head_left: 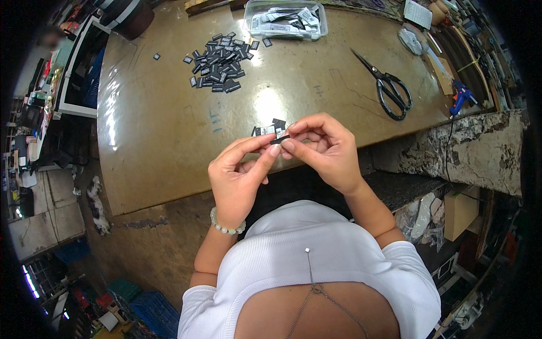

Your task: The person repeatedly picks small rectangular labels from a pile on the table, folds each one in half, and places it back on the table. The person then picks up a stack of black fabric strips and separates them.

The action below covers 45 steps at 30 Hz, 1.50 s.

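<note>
My left hand [238, 169] and my right hand [330, 151] meet at the table's near edge. Thumbs and fingertips of both pinch one small black label [280, 139], largely covered by the fingers. Just beyond the fingertips lie a few more black labels [264, 130] with white print, partly hidden by my hands. Farther off, left of the middle, a loose heap of small black labels [217, 63] spreads over the tabletop. A single label [156, 56] rests apart on its left.
The brown shiny table [169, 152] carries a clear plastic box [287, 35] of black and white strips at the back. Black-handled scissors [389, 90] lie on the right. A blue glue gun [463, 99] with a cord sits at the right edge. A cat-like furry shape [99, 206] is on the floor left.
</note>
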Each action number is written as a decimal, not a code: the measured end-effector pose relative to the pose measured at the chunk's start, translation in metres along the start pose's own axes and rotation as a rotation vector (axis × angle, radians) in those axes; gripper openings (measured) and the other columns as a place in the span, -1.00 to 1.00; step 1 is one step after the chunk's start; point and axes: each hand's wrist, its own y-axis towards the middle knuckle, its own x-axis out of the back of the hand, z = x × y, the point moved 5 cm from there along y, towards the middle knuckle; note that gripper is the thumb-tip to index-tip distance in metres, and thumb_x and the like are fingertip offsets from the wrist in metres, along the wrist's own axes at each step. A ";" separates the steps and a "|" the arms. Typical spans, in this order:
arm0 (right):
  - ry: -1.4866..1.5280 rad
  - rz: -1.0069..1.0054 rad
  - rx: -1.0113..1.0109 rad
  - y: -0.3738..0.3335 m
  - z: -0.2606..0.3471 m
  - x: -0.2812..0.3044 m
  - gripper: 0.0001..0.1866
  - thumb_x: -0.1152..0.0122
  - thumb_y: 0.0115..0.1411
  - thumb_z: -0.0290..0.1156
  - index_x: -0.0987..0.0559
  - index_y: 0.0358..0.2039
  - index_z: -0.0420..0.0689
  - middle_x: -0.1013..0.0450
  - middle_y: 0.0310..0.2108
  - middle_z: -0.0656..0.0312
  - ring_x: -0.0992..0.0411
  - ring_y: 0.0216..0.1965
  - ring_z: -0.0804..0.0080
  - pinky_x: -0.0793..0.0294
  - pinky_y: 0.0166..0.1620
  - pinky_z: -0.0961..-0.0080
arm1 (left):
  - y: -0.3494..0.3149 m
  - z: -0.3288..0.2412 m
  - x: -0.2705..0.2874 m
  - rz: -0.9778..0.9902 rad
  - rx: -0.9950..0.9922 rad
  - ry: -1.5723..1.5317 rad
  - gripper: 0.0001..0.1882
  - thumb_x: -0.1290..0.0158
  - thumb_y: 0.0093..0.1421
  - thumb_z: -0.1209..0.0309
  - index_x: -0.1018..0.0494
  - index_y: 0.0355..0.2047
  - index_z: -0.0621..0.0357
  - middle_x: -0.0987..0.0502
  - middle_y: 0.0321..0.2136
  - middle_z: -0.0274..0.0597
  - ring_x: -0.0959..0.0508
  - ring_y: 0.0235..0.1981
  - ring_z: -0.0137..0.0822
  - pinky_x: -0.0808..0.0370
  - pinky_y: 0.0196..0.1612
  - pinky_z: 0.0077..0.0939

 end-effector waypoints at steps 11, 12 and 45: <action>0.019 0.057 -0.137 0.005 -0.015 0.003 -0.79 -0.24 0.14 -0.55 -0.46 -0.23 -0.33 -0.45 -0.34 0.21 -0.47 -0.37 0.61 -0.51 -0.25 0.69 | 0.000 0.010 0.000 -0.023 -0.009 0.005 -0.83 -0.17 0.13 0.53 -0.56 -0.25 0.29 -0.54 -0.37 -0.24 -0.42 -0.60 -0.69 -0.34 -0.62 -0.84; 0.026 0.088 -0.152 0.004 -0.017 0.002 -0.80 -0.24 0.15 -0.53 -0.47 -0.24 -0.33 -0.45 -0.34 0.22 -0.47 -0.38 0.62 -0.51 -0.26 0.69 | 0.001 0.012 0.000 -0.023 0.019 -0.005 -0.83 -0.17 0.13 0.53 -0.56 -0.25 0.29 -0.54 -0.37 -0.24 -0.43 -0.59 -0.69 -0.35 -0.62 -0.84; -1.136 0.305 0.147 0.045 -0.035 -0.020 -0.88 -0.12 0.12 -0.51 -0.48 -0.36 -0.30 -0.37 -0.33 -0.05 -0.40 -0.27 -0.06 -0.41 -0.15 0.19 | 0.045 0.035 0.031 -0.070 -0.231 0.664 -0.84 -0.09 0.13 0.38 -0.52 -0.29 0.14 -0.47 -0.31 -0.15 -0.44 -0.23 -0.14 -0.37 -0.15 -0.33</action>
